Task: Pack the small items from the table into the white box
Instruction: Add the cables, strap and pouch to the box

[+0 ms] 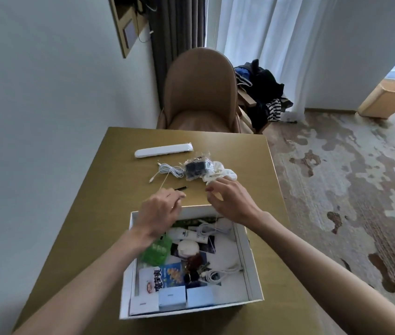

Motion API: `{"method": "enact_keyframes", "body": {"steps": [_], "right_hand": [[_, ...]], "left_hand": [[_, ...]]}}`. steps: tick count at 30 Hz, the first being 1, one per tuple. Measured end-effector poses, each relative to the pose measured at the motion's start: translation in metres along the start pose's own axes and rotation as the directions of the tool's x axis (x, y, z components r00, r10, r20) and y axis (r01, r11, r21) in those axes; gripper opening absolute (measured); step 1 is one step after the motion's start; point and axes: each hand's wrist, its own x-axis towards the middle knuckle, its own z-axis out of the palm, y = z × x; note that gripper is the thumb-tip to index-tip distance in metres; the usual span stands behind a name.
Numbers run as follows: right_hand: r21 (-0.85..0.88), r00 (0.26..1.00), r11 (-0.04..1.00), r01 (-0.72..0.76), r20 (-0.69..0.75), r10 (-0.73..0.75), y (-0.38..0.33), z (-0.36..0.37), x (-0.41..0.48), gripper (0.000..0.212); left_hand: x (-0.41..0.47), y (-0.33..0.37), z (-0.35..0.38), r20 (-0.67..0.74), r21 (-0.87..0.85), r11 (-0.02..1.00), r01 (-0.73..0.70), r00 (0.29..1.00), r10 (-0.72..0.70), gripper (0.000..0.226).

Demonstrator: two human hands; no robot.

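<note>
The white box stands open on the table's near side and holds several packets, tubes, small boxes and a coiled white cable. My left hand hovers over the box's far-left corner, fingers pinched on a thin pale thread that runs up toward the white cable. My right hand is over the far rim, also pinching the thread, which hangs down into the box. Beyond the hands, on the table, lie a long white wrapped item, a black part in a clear bag, a crumpled white bag and a small black stick.
The olive-brown table stands against the wall on the left. A tan chair faces its far edge. Dark clothes hang on a wooden rack to the right. Patterned carpet covers the floor.
</note>
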Motion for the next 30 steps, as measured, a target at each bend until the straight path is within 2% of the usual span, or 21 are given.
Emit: {"method": "enact_keyframes", "body": {"steps": [3,7,10,13,15,17,21,25,27,30], "right_hand": [[0.026,0.999,1.0,0.002,0.055,-0.003,-0.004,0.017,0.038,0.012],[-0.037,0.961,0.991,-0.128,0.243,0.133,0.003,0.055,0.094,0.019],[-0.135,0.909,0.981,-0.141,0.375,0.182,0.007,0.091,0.134,0.027],[-0.246,0.874,0.963,-0.108,0.437,0.21,0.015,0.127,0.169,0.041],[-0.301,0.856,0.948,-0.106,0.457,0.241,0.02,0.147,0.187,0.049],[-0.333,0.853,0.936,-0.114,0.45,0.264,0.022,0.163,0.197,0.049],[-0.358,0.881,0.921,-0.157,0.371,0.294,0.032,0.184,0.207,0.036],[-0.345,0.858,0.922,-0.175,0.406,0.315,0.045,0.185,0.219,0.023],[-0.281,0.838,0.922,-0.266,0.405,0.365,0.046,0.182,0.226,0.012],[0.04,0.776,0.843,-0.537,0.417,0.474,0.047,0.17,0.232,0.019]], "left_hand": [[0.015,-0.027,-0.018,-0.056,-0.06,0.983,0.176,0.982,-0.18,0.018],[0.031,-0.071,-0.016,0.117,-0.084,0.903,0.421,0.904,-0.41,0.016],[0.037,-0.102,-0.004,0.2,-0.11,0.844,0.526,0.843,-0.499,0.016],[0.044,-0.133,0.006,0.244,-0.105,0.81,0.577,0.804,-0.542,0.016],[0.048,-0.149,0.012,0.284,-0.062,0.825,0.562,0.802,-0.525,0.015],[0.051,-0.162,0.02,0.351,0.034,0.88,0.475,0.818,-0.455,0.014],[0.055,-0.173,0.043,0.497,0.145,0.945,0.295,0.804,-0.327,0.023],[0.06,-0.176,0.061,0.509,0.146,0.973,0.18,0.83,-0.229,0.028],[0.062,-0.178,0.065,0.508,0.15,0.978,0.148,0.837,-0.204,0.021],[0.063,-0.178,0.065,0.516,0.17,0.975,0.14,0.831,-0.21,0.016]]}}
